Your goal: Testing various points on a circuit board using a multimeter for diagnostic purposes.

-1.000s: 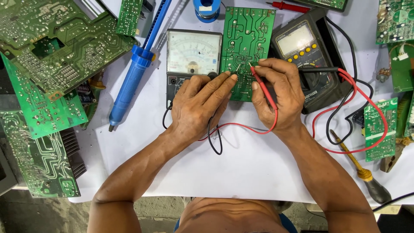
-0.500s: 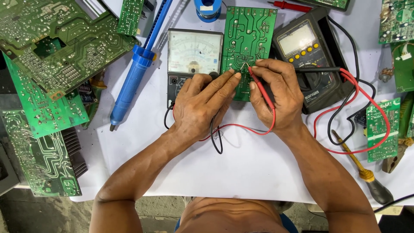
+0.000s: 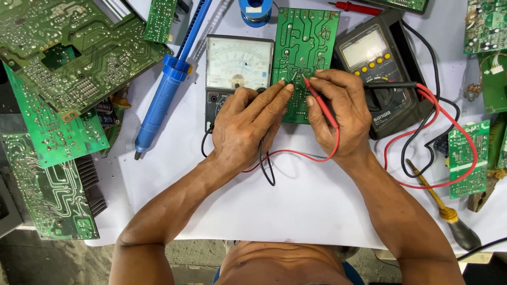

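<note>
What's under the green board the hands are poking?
The green board lies on the white sheet, between an analog meter and a digital meter. Anything directly beneath the board is covered.

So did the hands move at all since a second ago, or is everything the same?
Only a little. The right hand slid the red probe tip slightly up the green circuit board, closer to the left hand's fingertips. Both hands kept their probes; nothing was picked up or let go. The two meters, the blue desoldering pump and the other boards stayed put.
</note>
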